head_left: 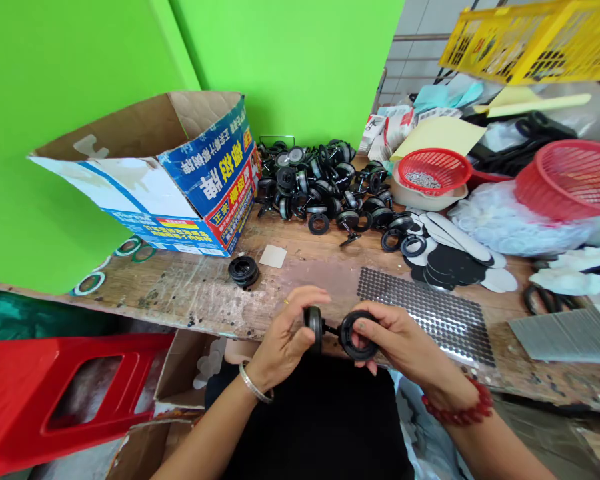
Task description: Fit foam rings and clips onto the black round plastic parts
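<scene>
My right hand [385, 333] pinches a flat black ring [349, 339] between thumb and fingers. A short dark stem [331, 329] runs leftward from the ring to a thick black disc [314, 327] with a grey rim, standing on edge. Around the disc's left side is my left hand [287, 333], its fingers stretched out above the disc and its thumb apart from them, close to or touching the disc face. Whether the left hand bears any of its weight I cannot tell. On the table lies a small stack of black rings [243, 271], beyond my left hand.
A heap of similar black parts [325, 183] lies at the back beside an open carton [200, 180]. To the right are a sheet of dark dots [425, 310], oval pads [450, 263], a red basket [435, 168] and scissors [543, 299]. A red stool [10, 380] stands left.
</scene>
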{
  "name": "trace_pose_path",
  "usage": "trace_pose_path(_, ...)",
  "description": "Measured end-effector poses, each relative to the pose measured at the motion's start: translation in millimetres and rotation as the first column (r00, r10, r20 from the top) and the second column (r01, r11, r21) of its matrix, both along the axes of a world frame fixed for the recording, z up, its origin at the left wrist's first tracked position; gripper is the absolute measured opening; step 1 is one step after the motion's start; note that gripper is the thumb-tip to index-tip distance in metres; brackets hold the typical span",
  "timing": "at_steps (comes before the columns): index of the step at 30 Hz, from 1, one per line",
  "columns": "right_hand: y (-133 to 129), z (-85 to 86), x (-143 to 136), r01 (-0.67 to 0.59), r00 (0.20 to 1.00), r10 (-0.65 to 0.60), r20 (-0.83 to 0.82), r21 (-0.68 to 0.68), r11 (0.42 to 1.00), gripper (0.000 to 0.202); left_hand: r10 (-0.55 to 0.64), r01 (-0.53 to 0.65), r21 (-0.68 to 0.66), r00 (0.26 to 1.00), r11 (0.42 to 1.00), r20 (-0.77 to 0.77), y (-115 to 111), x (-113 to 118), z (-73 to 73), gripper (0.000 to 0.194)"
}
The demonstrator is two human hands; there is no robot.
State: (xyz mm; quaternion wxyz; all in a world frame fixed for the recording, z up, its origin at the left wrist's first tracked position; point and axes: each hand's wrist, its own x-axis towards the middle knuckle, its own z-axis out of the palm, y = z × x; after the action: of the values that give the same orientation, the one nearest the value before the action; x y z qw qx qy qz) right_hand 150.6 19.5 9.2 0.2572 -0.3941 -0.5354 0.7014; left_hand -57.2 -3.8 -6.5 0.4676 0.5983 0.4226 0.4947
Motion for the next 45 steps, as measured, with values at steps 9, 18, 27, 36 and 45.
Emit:
trace_pose_path(9, 31.4, -21.7, 29.2, -0.107, 0.739, -0.417, 0.529, 0.703, 0.703, 0.01, 0.327, -0.213, -0.376, 0.905, 0.902, 0.273, 6.7, 11.2, -5.6, 0.066)
trace_pose_path(18, 27.0, -48.0, 11.4, -0.465, 0.476, -0.404, 0.781, 0.613, 0.638, 0.017, 0.482, -0.252, -0.552, 0.815, 0.795, 0.322, 12.7, 11.7, -4.4, 0.07)
trace_pose_path(27, 19.6, -49.5, 1.2, -0.6, 0.385, -0.577, 0.72, 0.671, 0.436, 0.014, 0.565, -0.271, -0.608, 0.74, 0.746, 0.364, 16.5, 4.7, -8.4, 0.057)
trace_pose_path(36, -24.0, -21.9, -55.0, 0.059, 0.914, -0.35, 0.204, 0.789, 0.612, 0.016, 0.542, -0.411, -0.471, 0.82, 0.781, 0.183, 6.8, 8.7, -13.4, 0.058)
trace_pose_path(45, -24.9, -12.8, -63.9, -0.165, 0.895, -0.267, 0.357, 0.822, 0.545, 0.018, 0.5, -0.454, -0.329, 0.863, 0.828, 0.067, -0.2, 8.8, -13.4, 0.061)
